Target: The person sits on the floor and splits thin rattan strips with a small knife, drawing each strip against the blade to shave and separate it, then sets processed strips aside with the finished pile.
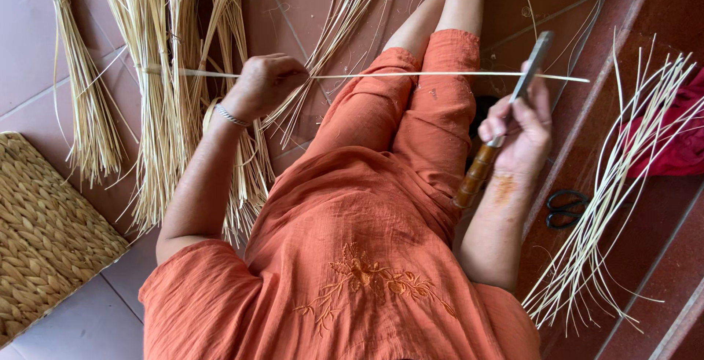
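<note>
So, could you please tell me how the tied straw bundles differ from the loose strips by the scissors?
The tied straw bundles lie at the left, bound and thick; the loose strips lie at the right, unbound and fanned out. The bundles look straw yellow, the strips paler. Both rest on the tiled floor.

A long, thin, pale straw-coloured cane strip runs almost level across the view above the lap, straight and taut, one part pinched in the closed left hand and its far end passing just beyond the right hand. The knife in that right hand has a brown wooden handle and a narrow grey blade that slants upward. The blade seems to meet the strip near its right end, though the contact is hard to make out.
</note>
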`<state>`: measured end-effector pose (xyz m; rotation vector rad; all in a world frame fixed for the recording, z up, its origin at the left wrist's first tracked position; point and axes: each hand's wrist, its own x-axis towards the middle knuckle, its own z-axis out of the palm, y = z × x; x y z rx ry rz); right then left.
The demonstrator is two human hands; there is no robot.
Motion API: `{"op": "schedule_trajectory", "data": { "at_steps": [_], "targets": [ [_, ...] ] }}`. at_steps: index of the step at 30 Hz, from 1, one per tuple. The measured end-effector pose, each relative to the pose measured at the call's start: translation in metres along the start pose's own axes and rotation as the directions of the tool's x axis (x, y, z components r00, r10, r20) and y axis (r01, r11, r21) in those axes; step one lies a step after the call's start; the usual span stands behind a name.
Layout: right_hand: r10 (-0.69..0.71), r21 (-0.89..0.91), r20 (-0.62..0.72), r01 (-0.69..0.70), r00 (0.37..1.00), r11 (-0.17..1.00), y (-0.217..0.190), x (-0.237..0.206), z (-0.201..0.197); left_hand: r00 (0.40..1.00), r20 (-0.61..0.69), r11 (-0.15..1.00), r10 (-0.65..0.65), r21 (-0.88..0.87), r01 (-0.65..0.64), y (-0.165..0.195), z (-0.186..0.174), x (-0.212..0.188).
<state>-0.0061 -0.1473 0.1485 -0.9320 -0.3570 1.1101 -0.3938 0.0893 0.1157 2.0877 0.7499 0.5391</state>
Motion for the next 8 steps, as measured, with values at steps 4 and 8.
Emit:
{"op": "schedule_trajectory", "data": {
  "at_steps": [4, 8],
  "targets": [
    [-0.033, 0.075, 0.010, 0.032, 0.999, 0.997, -0.007, 0.008, -0.027, 0.996, -0.004, 0.993, -0.088, 0.074, 0.088, -0.012, -0.011, -0.014],
    [-0.050, 0.095, 0.037, 0.046, 0.998, 0.994, -0.003, 0.005, -0.033, 0.973, -0.031, 0.943, -0.229, 0.241, 0.229, -0.011, -0.003, -0.014]
  ]
}}
